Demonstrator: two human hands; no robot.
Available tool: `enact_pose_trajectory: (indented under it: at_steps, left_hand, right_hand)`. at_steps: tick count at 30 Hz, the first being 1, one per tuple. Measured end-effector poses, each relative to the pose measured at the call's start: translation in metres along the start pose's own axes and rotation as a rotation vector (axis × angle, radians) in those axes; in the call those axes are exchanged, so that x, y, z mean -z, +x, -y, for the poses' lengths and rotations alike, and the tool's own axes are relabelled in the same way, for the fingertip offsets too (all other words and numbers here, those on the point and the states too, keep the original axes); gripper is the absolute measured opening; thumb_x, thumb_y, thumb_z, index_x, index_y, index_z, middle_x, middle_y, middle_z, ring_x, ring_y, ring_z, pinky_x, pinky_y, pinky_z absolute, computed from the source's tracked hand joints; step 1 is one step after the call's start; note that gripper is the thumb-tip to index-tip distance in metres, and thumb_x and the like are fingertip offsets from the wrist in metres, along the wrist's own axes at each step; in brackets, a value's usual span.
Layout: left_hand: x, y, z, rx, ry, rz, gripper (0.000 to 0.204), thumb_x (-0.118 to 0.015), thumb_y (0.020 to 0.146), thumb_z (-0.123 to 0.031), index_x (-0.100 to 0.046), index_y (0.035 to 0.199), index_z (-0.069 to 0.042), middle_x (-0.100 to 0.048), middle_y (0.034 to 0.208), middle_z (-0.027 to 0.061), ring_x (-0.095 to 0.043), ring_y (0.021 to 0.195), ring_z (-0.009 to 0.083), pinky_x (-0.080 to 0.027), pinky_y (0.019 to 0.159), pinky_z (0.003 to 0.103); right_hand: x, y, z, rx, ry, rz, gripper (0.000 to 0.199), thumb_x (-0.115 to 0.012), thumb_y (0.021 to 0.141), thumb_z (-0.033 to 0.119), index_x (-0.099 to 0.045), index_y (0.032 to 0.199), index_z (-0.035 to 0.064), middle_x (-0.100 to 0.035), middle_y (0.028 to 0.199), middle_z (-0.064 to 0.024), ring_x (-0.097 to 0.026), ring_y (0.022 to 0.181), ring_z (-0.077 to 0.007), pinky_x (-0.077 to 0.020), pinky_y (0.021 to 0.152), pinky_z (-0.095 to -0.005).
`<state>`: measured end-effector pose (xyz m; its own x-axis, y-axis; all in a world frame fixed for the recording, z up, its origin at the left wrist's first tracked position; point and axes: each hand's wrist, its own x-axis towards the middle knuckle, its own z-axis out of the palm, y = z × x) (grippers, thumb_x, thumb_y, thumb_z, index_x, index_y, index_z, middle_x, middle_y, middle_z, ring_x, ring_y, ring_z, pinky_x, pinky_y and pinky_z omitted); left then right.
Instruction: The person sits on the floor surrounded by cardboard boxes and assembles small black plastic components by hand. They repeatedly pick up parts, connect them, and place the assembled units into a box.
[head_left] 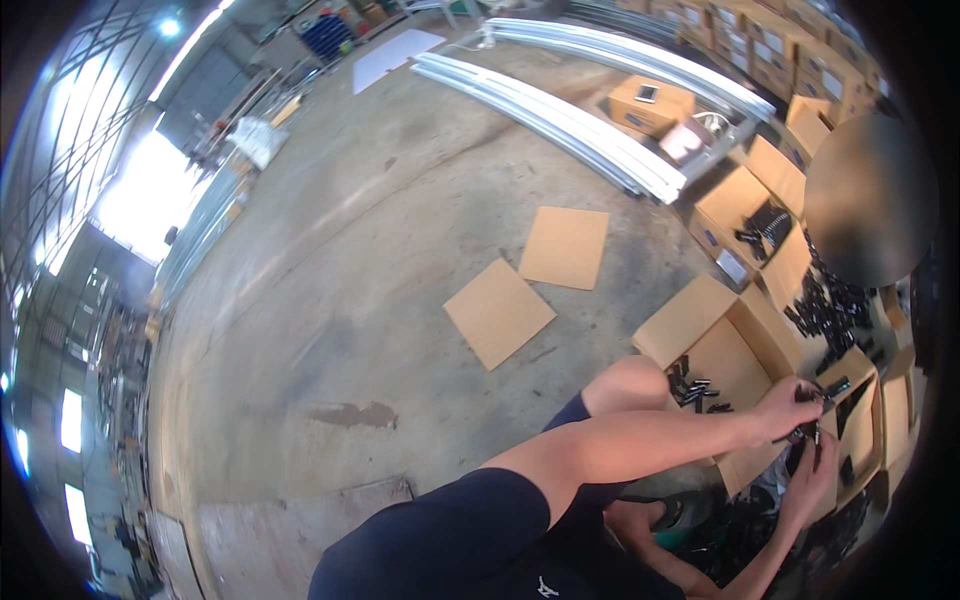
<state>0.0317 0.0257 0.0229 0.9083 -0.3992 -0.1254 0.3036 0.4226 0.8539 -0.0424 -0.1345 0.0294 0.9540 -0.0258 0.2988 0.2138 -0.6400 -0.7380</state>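
Note:
At the right side, my left hand (pixel 790 411) is closed around small black parts (pixel 806 430). Just below it my right hand (pixel 812 472) has its fingers closed on the same dark bunch. The exact kind of these parts cannot be made out. Both hands are between two opened cardboard boxes. The nearer-left carton (pixel 745 350) has its flaps up and several loose black pieces (pixel 693 388) inside. Right beside my hands stands another open carton (pixel 858 435) with dark pieces in it.
A heap of black parts (pixel 835 310) lies at the right, by a further open carton (pixel 735 210). Two flat cardboard sheets (pixel 565 248) rest on the concrete floor. Long white metal profiles (pixel 560 120) and stacked boxes (pixel 740 45) are beyond. A blurred disc covers the right edge.

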Motion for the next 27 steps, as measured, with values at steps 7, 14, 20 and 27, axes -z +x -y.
enact_pose_trajectory:
  at_steps: [7, 14, 20, 27]
  left_hand:
    - [-0.034, -0.026, 0.024, -0.192, -0.115, -0.081, 0.021, -0.067, 0.095, -0.023, -0.06, 0.106, -0.006, -0.066, 0.096, 0.0031, -0.06, 0.095, 0.011, -0.047, 0.09, 0.03]
    - [-0.05, -0.032, 0.033, -0.188, -0.155, -0.017, 0.02, -0.069, 0.093, -0.023, -0.065, 0.104, -0.006, -0.068, 0.093, 0.0021, -0.062, 0.089, 0.0115, -0.05, 0.083, 0.029]
    - [-0.044, -0.016, -0.001, -0.004, -0.105, 0.096, 0.028, -0.064, 0.099, -0.032, -0.069, 0.109, -0.006, -0.066, 0.1, 0.0052, -0.064, 0.083, 0.0134, -0.052, 0.076, 0.032]
    - [-0.009, 0.016, 0.011, -0.026, -0.288, 0.054, 0.033, -0.056, 0.107, -0.027, -0.058, 0.133, -0.007, -0.07, 0.124, 0.0164, -0.07, 0.113, 0.0284, -0.06, 0.092, 0.043]
  right_hand:
    - [-0.033, -0.076, -0.046, -0.401, 0.689, -0.133, 0.045, -0.056, 0.109, 0.032, -0.055, 0.139, -0.0022, -0.063, 0.132, -0.0105, -0.061, 0.114, -0.0169, -0.048, 0.099, -0.0335]
    - [-0.038, -0.081, -0.044, -0.317, 1.32, -0.003, 0.04, -0.061, 0.106, 0.027, -0.055, 0.135, -0.0004, -0.064, 0.129, -0.0085, -0.06, 0.12, -0.019, -0.0437, 0.107, -0.0378]
    - [-0.025, -0.07, -0.016, -0.309, 1.179, -0.059, 0.02, -0.065, 0.103, 0.021, -0.059, 0.116, 0.0073, -0.064, 0.11, -0.0021, -0.063, 0.098, -0.0125, -0.0541, 0.084, -0.0318]
    - [0.003, -0.063, -0.004, -0.533, 1.423, -0.145, 0.016, -0.058, 0.106, 0.017, -0.057, 0.118, 0.0073, -0.068, 0.092, -0.0107, -0.065, 0.063, -0.0175, -0.0494, 0.05, -0.0267]
